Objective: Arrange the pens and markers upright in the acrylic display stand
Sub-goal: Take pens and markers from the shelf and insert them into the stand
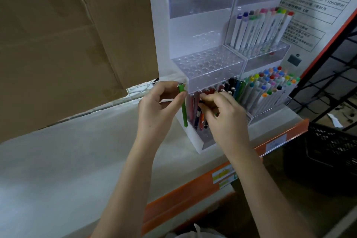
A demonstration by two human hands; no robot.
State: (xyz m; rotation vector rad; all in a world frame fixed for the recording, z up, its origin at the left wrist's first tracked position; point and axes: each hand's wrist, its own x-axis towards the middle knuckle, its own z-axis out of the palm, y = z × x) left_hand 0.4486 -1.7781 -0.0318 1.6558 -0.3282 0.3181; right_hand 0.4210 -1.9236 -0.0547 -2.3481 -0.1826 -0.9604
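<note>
Your left hand [158, 106] pinches a green pen [183, 105] upright at the left end of the acrylic display stand [164, 31]; your right hand [222, 112] has its fingers [209, 100] curled among the pens [199, 114] in the bottom tier. You seem mid-insertion: next, find a free hole and lower the pen straight. The overhanging middle tier [207, 63] limits headroom; the shelf [77, 160] lies open leftward.

1. My left hand [157, 106], forearm raised from below, pinches a green pen [183, 105] upright between thumb and fingertips.
2. My right hand [224, 112], knuckles up, has its fingers curled downward.
</note>
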